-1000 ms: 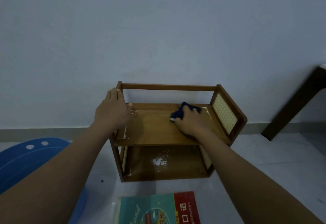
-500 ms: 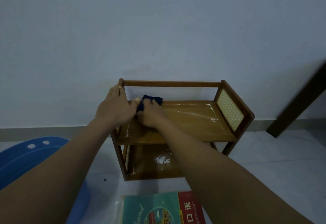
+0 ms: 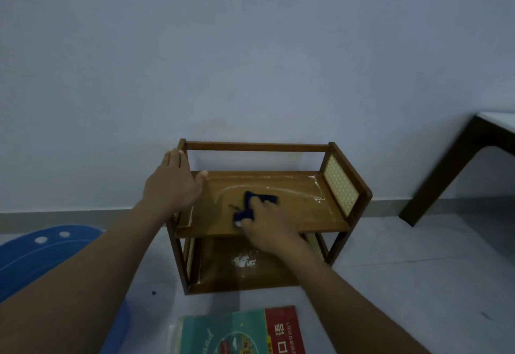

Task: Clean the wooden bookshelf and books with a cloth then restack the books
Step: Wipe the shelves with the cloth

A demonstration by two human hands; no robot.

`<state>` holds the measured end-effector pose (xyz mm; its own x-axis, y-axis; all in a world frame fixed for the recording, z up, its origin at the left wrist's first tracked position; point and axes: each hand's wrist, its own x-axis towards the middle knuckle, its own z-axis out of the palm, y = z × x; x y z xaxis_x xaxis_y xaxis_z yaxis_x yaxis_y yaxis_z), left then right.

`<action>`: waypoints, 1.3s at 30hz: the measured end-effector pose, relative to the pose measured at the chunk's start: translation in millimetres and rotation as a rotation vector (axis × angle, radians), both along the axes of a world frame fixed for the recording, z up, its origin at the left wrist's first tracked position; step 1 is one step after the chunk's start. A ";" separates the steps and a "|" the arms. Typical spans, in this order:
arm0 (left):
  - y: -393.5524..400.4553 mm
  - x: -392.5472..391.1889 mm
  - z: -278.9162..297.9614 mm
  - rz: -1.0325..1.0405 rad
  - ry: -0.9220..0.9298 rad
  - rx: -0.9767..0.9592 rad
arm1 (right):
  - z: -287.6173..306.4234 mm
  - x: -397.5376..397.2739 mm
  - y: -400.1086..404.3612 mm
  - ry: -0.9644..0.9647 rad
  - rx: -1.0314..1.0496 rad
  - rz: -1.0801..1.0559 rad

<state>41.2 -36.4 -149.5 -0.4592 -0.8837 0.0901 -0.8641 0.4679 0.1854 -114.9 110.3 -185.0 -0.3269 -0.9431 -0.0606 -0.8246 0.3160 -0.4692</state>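
Small wooden bookshelf [image 3: 267, 214] stands on the pale floor [image 3: 404, 284] against a plain wall [image 3: 250, 47], two tiers, woven cane panels in both end frames, a rail across the top back.

Left hand [image 3: 172, 186] lies flat on the shelf's left end frame, fingers straight and together pointing toward the wall, thumb spread out over the left edge of the top tier. It grips nothing.

Right hand [image 3: 267, 222] is on the top tier, a little left of centre, fingers curled down onto a dark blue cloth [image 3: 250, 206] and bunching it against the wood. Cloth sticks out past the fingers toward the wall and to the left of the thumb.

Top tier looks wet or streaked: a pale curved smear [image 3: 278, 189] runs from near the cloth toward the right cane panel, with whitish residue along the back and right edges.

Lower tier carries a patch of white powder [image 3: 243, 261] near its middle, just left of the right forearm.

Book [image 3: 239, 331] lies flat on the floor in front of the shelf, teal cover with a red band on the right, cut off by the bottom edge.

Blue mat [image 3: 41, 256] with white dots at left on the floor. Dark furniture leg [image 3: 446, 175] at right, well apart from the shelf.
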 end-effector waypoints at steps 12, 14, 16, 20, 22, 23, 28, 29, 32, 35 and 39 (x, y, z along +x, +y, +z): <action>-5.5 -7.0 -6.4 0.007 0.002 0.001 | -5.4 -5.4 -9.1 0.018 0.040 -0.074; -7.6 -6.9 -8.6 -0.006 0.009 -0.004 | -8.9 42.6 -33.4 0.041 0.006 0.091; -9.3 -4.6 -10.6 -0.016 0.016 -0.013 | -11.3 76.9 -51.7 0.124 -0.015 0.206; -6.8 -0.5 -9.0 -0.015 0.009 -0.043 | -13.7 61.7 -61.5 0.157 -0.062 0.187; -5.4 1.9 -6.6 -0.023 0.014 -0.040 | -16.0 21.7 -57.4 0.148 -0.055 0.063; -6.0 3.3 -5.0 -0.028 0.028 -0.030 | -18.8 -4.8 -53.4 0.180 -0.032 -0.028; -6.5 4.0 1.1 -0.014 0.145 0.048 | -34.7 -107.0 -24.7 0.147 0.054 -0.467; -5.9 2.7 2.5 -0.015 0.155 0.057 | -34.9 -109.9 -27.9 0.138 0.051 -0.512; -5.2 0.6 4.1 -0.014 0.177 0.070 | -32.3 -93.9 -54.9 0.125 0.018 -0.553; -3.5 -1.3 5.1 0.003 0.186 0.100 | -28.5 -58.2 -88.9 0.161 0.025 -0.395; -5.4 -3.7 3.3 0.023 0.185 0.098 | -28.0 10.5 -116.2 0.234 -0.017 0.018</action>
